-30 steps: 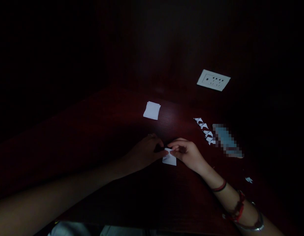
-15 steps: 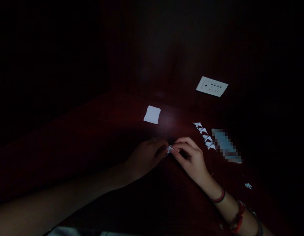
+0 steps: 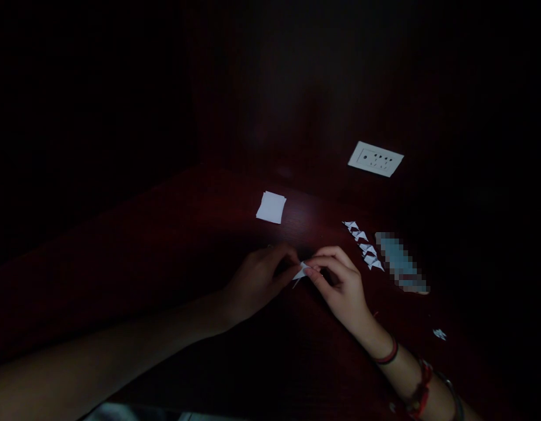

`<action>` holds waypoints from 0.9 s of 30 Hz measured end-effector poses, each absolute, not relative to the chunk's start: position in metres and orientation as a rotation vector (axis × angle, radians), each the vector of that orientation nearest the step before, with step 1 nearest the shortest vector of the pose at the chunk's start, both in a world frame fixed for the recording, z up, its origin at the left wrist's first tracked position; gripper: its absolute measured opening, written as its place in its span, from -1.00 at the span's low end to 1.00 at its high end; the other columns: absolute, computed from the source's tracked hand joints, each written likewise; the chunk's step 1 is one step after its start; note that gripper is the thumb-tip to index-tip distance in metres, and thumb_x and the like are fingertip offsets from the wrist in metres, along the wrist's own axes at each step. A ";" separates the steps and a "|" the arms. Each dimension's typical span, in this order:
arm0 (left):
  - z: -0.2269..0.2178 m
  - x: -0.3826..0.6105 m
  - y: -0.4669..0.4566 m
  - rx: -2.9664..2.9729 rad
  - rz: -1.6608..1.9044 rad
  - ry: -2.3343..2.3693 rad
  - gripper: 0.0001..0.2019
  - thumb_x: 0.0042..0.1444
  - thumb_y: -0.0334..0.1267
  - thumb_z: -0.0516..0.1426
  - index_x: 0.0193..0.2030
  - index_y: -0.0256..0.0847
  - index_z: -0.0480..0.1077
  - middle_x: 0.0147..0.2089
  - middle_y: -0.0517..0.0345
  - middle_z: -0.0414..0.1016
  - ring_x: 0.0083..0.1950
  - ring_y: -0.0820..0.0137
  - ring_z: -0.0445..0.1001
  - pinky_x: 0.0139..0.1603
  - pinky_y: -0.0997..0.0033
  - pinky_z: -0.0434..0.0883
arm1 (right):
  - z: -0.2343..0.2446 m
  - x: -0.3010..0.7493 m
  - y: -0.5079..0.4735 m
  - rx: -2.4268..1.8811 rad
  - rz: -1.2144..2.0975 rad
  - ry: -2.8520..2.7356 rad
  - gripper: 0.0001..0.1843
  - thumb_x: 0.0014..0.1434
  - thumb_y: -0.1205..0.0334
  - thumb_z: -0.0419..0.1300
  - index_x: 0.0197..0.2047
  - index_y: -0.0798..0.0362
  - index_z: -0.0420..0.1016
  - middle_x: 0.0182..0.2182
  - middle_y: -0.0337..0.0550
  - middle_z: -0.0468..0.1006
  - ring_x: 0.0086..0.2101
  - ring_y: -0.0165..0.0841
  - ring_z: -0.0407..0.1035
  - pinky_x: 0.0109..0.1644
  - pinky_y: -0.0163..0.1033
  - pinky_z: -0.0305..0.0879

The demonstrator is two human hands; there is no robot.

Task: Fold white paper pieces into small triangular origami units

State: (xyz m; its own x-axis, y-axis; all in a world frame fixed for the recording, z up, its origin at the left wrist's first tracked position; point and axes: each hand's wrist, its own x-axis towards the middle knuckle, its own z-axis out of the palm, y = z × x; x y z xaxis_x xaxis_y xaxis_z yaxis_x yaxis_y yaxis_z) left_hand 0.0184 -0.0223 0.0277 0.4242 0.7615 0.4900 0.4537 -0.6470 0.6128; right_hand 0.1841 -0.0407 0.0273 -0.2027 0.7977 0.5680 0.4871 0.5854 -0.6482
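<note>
Between my two hands is a small piece of white folded paper [image 3: 301, 271], held a little above the dark red table. My left hand [image 3: 264, 273] pinches its left side between thumb and fingers. From the right, my right hand [image 3: 340, 279] grips the other side, its thumb and index finger closed on the paper. Part of the paper is covered by the fingertips, so its full shape is hidden. Beyond my hands lies a stack of square white paper sheets [image 3: 271, 208]. Several folded white paper pieces [image 3: 363, 245] form a slanting row to the right of my right hand.
Right of the row lies a flat oblong object with a pixelated bluish surface [image 3: 402, 262]. A little heap of small white bits [image 3: 439, 334] rests near the right forearm. A white socket panel [image 3: 375, 159] is at the back. The surroundings are very dark.
More of the folded paper shows below my fingers, with a pointed flap hanging down. My hands have shifted only slightly, and the whole view has moved a little.
</note>
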 end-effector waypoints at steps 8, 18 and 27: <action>0.025 0.017 -0.023 2.419 1.103 1.029 -0.92 0.11 -0.33 -0.02 -0.27 -0.20 0.26 -0.31 0.23 0.39 -0.29 0.50 0.37 -0.22 0.48 0.30 | 0.030 0.185 -0.041 -1.019 0.386 -1.938 -0.84 0.07 0.40 0.04 -0.34 0.03 0.42 -0.33 -0.17 0.30 -0.28 -0.39 0.26 -0.22 -0.27 0.23; 0.028 0.017 -0.025 2.388 1.121 1.012 -0.94 0.11 -0.33 -0.02 -0.29 -0.19 0.24 -0.32 0.25 0.38 -0.30 0.52 0.37 -0.25 0.51 0.32 | 0.029 0.186 -0.042 -1.038 0.357 -1.930 -0.83 0.07 0.36 0.06 -0.25 0.03 0.39 -0.31 -0.16 0.32 -0.32 -0.41 0.26 -0.26 -0.29 0.25; 0.026 0.019 -0.025 2.377 1.095 0.964 -0.94 0.12 -0.37 -0.01 -0.25 -0.20 0.22 -0.31 0.28 0.35 -0.28 0.56 0.34 -0.24 0.56 0.27 | 0.030 0.185 -0.043 -1.081 0.326 -1.976 -0.87 0.10 0.37 0.01 -0.34 0.06 0.37 -0.38 -0.18 0.35 -0.33 -0.41 0.26 -0.26 -0.30 0.22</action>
